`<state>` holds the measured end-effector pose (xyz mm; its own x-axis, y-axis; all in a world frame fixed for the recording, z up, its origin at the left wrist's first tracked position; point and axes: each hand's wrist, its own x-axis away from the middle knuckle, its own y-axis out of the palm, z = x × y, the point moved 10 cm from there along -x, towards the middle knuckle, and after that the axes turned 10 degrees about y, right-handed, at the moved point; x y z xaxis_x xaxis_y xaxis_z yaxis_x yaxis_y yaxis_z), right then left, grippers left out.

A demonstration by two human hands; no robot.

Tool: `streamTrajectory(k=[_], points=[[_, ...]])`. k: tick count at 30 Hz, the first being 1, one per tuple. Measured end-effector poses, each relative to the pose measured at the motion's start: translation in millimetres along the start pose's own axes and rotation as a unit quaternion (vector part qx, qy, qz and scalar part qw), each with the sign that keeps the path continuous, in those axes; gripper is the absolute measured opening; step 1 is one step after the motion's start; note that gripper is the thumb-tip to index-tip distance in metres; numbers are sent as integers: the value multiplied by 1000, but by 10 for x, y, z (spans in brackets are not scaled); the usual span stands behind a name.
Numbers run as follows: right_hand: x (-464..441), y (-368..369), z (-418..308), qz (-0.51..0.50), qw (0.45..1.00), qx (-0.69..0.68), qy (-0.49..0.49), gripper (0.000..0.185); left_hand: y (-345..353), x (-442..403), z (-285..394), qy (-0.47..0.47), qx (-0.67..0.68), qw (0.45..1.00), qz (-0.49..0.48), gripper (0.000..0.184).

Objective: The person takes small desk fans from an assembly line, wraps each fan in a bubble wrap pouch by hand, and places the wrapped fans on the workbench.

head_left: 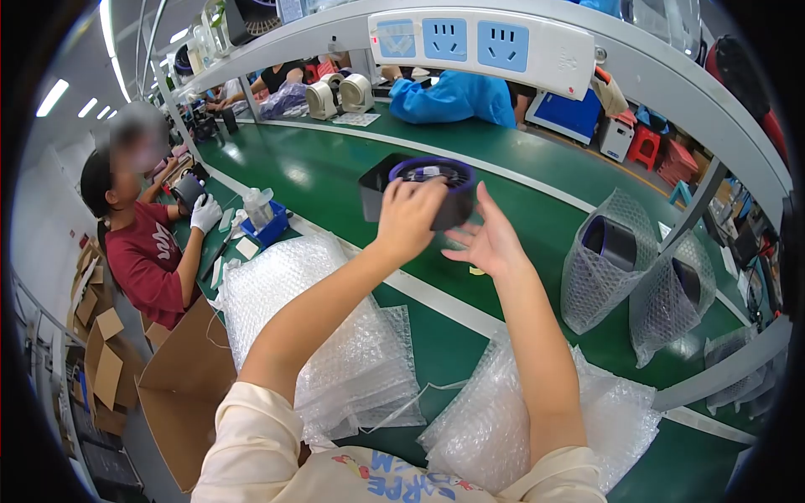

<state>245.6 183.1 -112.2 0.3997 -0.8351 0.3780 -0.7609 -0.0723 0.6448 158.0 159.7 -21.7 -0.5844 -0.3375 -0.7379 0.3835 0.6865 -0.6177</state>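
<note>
My left hand (pixel 408 220) grips the near side of a black fan-like device (pixel 458 204) with a purple ring on top, held up over the green bench. Its fingers reach over the rim. My right hand (pixel 489 238) is open, fingers spread, close to the device's right side; I cannot tell if it touches. Below my left forearm lies a stack of bubble wrap bags (pixel 285 289). Another pile of bubble wrap bags (pixel 482 419) is under my right forearm. To the right stand bubble-wrapped devices, one bag (pixel 579 285) nearer and another bag (pixel 662 314) beside it.
An open cardboard box (pixel 180 394) sits at lower left. A co-worker in a dark red shirt (pixel 138 260) works on the left near a blue bin (pixel 267 222). A metal shelf with a power strip (pixel 482 46) spans overhead. Across the bench is a blue sleeve (pixel 457 99).
</note>
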Motion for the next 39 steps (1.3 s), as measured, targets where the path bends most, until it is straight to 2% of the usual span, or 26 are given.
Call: streamTrajectory(k=[1,2,3,4,6,7,8,9,10,11,12,14,19,22,23,26,27,31,34,37,39], points=[[-41,-31,19,10,998,-61,2,81,-76,-24,185,66,-21,997,25,46],[-17,-4,9,-5,998,-55,-12,66,-150,-14,371,129,-43,989,48,36],[-27,-19,15,-29,993,-117,-14,59,-227,13,543,192,-46,978,69,24],[-37,-57,31,-51,982,-179,-13,53,-275,25,667,240,-31,969,54,26],[86,-118,-4,-8,977,-211,10,53,-564,-51,653,207,-32,978,24,32],[299,12,-106,13,974,-224,-17,49,-729,-42,515,139,-20,990,13,40],[208,-174,-298,29,973,-210,-92,43,-960,7,314,45,58,997,15,39],[158,-327,-548,11,964,-181,-195,38,-1061,164,81,-18,121,992,-1,26],[237,-393,-739,16,956,-127,-262,35,-1184,376,-123,-137,251,958,11,16],[454,-416,-921,68,932,-55,-352,41,-1295,604,-266,-186,269,945,27,12],[746,-370,-925,163,909,-58,-380,53,-1399,790,-343,-212,252,944,-5,11],[837,-393,-1053,167,889,-32,-426,61,-1396,1314,-550,-291,256,920,-57,18],[916,-89,-1044,52,920,-34,-386,43,-1391,1987,-502,-397,261,869,-134,33],[942,13,-992,45,922,-45,-383,42,-1383,2019,-427,-393,263,875,-108,39],[947,38,-976,42,922,-44,-382,42,-1354,2025,-407,-406,263,863,-144,44],[977,102,-943,33,924,-44,-378,40,-1212,1908,-365,-332,307,886,-106,52],[984,116,-934,30,925,-45,-376,40,-1091,1943,-386,-337,314,877,-133,50],[999,168,-902,18,924,-38,-380,37,-720,2074,-344,-318,138,892,-291,39],[988,238,-855,12,924,-22,-381,36,-702,2036,-318,-355,69,878,-315,40],[890,255,-714,36,927,-20,-373,36,-694,2065,-390,-352,92,883,-296,36],[829,407,-566,8,933,-9,-361,40,-789,2110,-406,-350,119,903,-216,30]])
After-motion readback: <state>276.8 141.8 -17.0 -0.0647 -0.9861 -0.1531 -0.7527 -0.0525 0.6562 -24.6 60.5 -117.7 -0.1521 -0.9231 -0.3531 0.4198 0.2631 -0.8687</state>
